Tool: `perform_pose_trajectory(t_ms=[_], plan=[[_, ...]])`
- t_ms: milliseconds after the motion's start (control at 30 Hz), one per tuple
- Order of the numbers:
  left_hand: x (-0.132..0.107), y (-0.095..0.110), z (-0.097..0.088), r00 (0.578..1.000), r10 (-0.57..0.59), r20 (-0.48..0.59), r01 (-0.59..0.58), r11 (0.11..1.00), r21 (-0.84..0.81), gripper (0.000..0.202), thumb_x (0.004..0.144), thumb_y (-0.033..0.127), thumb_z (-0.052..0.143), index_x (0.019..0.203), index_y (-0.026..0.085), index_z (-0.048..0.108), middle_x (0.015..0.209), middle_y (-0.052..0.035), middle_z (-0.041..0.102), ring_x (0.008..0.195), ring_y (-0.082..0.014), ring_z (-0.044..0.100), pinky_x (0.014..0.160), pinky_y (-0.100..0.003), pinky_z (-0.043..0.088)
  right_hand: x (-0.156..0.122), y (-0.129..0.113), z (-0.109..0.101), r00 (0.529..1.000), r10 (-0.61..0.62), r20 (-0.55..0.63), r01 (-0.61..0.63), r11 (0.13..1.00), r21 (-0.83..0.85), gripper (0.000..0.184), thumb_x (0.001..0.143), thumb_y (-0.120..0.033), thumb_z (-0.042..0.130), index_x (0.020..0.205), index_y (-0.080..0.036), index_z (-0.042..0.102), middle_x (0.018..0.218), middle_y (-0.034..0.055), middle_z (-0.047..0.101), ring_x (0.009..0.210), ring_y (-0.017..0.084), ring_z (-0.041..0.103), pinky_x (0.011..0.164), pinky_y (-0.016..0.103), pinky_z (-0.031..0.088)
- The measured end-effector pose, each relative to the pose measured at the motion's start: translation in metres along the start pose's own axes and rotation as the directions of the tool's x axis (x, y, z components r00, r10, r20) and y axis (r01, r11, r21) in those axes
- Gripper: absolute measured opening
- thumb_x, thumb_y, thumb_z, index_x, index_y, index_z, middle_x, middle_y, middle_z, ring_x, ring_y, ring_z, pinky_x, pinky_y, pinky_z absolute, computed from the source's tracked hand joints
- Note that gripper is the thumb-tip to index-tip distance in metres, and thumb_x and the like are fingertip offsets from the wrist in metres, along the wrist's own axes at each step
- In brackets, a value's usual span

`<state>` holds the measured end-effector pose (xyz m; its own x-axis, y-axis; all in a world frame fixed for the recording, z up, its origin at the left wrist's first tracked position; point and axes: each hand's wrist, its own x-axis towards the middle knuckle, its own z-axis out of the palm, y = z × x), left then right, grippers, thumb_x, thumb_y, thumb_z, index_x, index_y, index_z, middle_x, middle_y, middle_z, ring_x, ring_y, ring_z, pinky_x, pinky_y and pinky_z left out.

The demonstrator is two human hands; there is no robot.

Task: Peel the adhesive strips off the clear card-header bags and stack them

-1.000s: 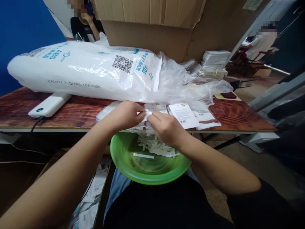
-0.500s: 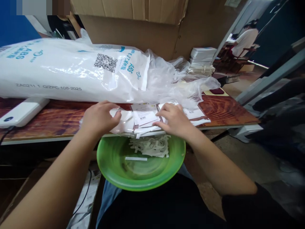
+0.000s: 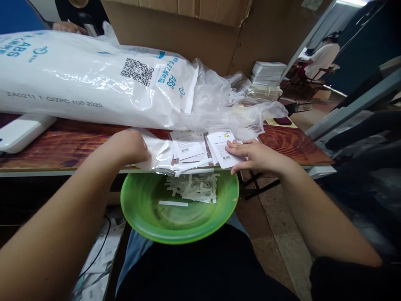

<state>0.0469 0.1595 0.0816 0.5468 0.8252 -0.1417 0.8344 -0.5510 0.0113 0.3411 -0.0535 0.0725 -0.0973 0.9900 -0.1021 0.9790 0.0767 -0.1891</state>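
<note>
My left hand [image 3: 133, 147] is at the left end of a clear plastic bag [image 3: 161, 152] near the table's front edge. Its fingers point into or behind the plastic and are hidden. My right hand [image 3: 250, 155] lies with fingers stretched out on white printed cards [image 3: 222, 148], fanned slightly over one another. Between the hands is another group of white printed cards [image 3: 189, 148]. Narrow white strips [image 3: 196, 166] lie along the table edge in front of them. Below, a green basin [image 3: 178, 234] rests on my lap, holding a pile of cut white strips [image 3: 199, 188].
A large white ABS sack [image 3: 103, 83] lies across the back of the table [image 3: 75, 142]. Cardboard [image 3: 188, 37] stands behind it. At left is a white device [image 3: 25, 131]; at back right, stacked paper [image 3: 267, 75]. Two people are beyond the table.
My left hand has turned and gone in at the plastic bag, its fingers now out of sight. My right hand has shifted right, and the cards beneath it are fanned out more.
</note>
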Motion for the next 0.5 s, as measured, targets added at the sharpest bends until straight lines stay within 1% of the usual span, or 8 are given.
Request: perform_pose_trajectory(t_ms=[67, 100, 167, 233, 333, 400, 467, 500], plan=[[0.0, 0.003, 0.004, 0.999, -0.039, -0.003, 0.039, 0.99, 0.137, 0.03, 0.064, 0.041, 0.061, 0.064, 0.012, 0.063, 0.068, -0.0141, 0.064, 0.062, -0.023, 0.055, 0.061, -0.035, 0.043, 0.001, 0.007, -0.005, 1.0, -0.021, 0.009, 0.02, 0.997, 0.073, 0.073, 0.069, -0.05, 0.075, 0.132, -0.021, 0.052, 0.14, 0.0095, 0.045, 0.133, 0.029, 0.042, 0.111, 0.045, 0.032], [-0.001, 0.005, 0.006, 0.999, -0.044, -0.014, 0.046, 0.984, 0.174, 0.032, 0.067, 0.042, 0.058, 0.069, 0.011, 0.064, 0.074, -0.0153, 0.065, 0.065, -0.024, 0.056, 0.062, -0.035, 0.043, 0.002, 0.011, -0.008, 1.0, -0.025, 0.014, 0.023, 0.992, 0.123, 0.073, 0.068, -0.051, 0.075, 0.131, -0.022, 0.054, 0.139, 0.0082, 0.048, 0.132, 0.028, 0.043, 0.111, 0.043, 0.033], [-0.002, 0.006, 0.01, 0.997, -0.057, -0.06, 0.067, 0.984, 0.165, 0.033, 0.07, 0.041, 0.055, 0.076, 0.01, 0.065, 0.082, -0.0166, 0.066, 0.071, -0.0254, 0.058, 0.064, -0.035, 0.045, 0.002, 0.019, -0.011, 0.999, -0.016, 0.037, 0.007, 0.972, 0.234, 0.07, 0.068, -0.053, 0.075, 0.129, -0.025, 0.055, 0.137, 0.0047, 0.051, 0.131, 0.027, 0.045, 0.113, 0.041, 0.032], [-0.005, 0.006, 0.014, 0.992, -0.081, -0.099, 0.094, 0.987, 0.134, 0.033, 0.073, 0.038, 0.051, 0.082, 0.01, 0.066, 0.09, -0.0167, 0.066, 0.079, -0.0267, 0.059, 0.069, -0.036, 0.046, 0.001, 0.025, -0.013, 0.997, -0.006, 0.071, -0.018, 0.939, 0.343, 0.061, 0.073, -0.053, 0.071, 0.127, -0.028, 0.057, 0.135, 0.0013, 0.054, 0.13, 0.024, 0.046, 0.114, 0.039, 0.031], [-0.007, 0.004, 0.016, 0.991, -0.02, -0.132, 0.035, 0.993, 0.113, 0.034, 0.075, 0.037, 0.048, 0.087, 0.011, 0.066, 0.102, -0.0164, 0.065, 0.095, -0.0288, 0.058, 0.08, -0.038, 0.047, -0.001, 0.026, -0.011, 0.996, -0.029, 0.08, -0.007, 0.909, 0.417, 0.04, 0.085, -0.049, 0.058, 0.121, -0.032, 0.062, 0.133, -0.0023, 0.056, 0.128, 0.021, 0.049, 0.112, 0.037, 0.033], [-0.006, 0.002, 0.016, 0.994, 0.03, -0.102, -0.018, 0.993, 0.116, 0.035, 0.074, 0.04, 0.05, 0.087, 0.012, 0.068, 0.104, -0.0158, 0.064, 0.097, -0.0287, 0.057, 0.084, -0.038, 0.046, -0.003, 0.021, -0.007, 0.999, -0.045, 0.005, 0.04, 0.932, 0.361, 0.032, 0.092, -0.045, 0.049, 0.116, -0.033, 0.066, 0.129, -0.0025, 0.06, 0.123, 0.019, 0.053, 0.107, 0.037, 0.037], [-0.004, 0.0, 0.014, 0.998, 0.019, -0.055, -0.013, 0.994, 0.11, 0.035, 0.071, 0.041, 0.054, 0.086, 0.014, 0.069, 0.099, -0.0146, 0.066, 0.089, -0.0272, 0.059, 0.08, -0.038, 0.047, -0.005, 0.012, -0.003, 0.985, -0.046, -0.166, 0.079, 0.978, 0.195, 0.03, 0.095, -0.039, 0.044, 0.112, -0.031, 0.068, 0.122, -0.0001, 0.065, 0.115, 0.02, 0.058, 0.1, 0.041, 0.038], [-0.003, -0.001, 0.013, 0.999, 0.004, -0.04, 0.001, 0.994, 0.109, 0.034, 0.07, 0.04, 0.055, 0.087, 0.014, 0.07, 0.096, -0.0139, 0.067, 0.084, -0.0265, 0.06, 0.077, -0.037, 0.048, -0.007, 0.006, -0.001, 0.958, -0.05, -0.281, 0.076, 0.994, 0.081, 0.029, 0.095, -0.036, 0.045, 0.109, -0.03, 0.069, 0.116, 0.0015, 0.068, 0.11, 0.022, 0.059, 0.097, 0.044, 0.037]])
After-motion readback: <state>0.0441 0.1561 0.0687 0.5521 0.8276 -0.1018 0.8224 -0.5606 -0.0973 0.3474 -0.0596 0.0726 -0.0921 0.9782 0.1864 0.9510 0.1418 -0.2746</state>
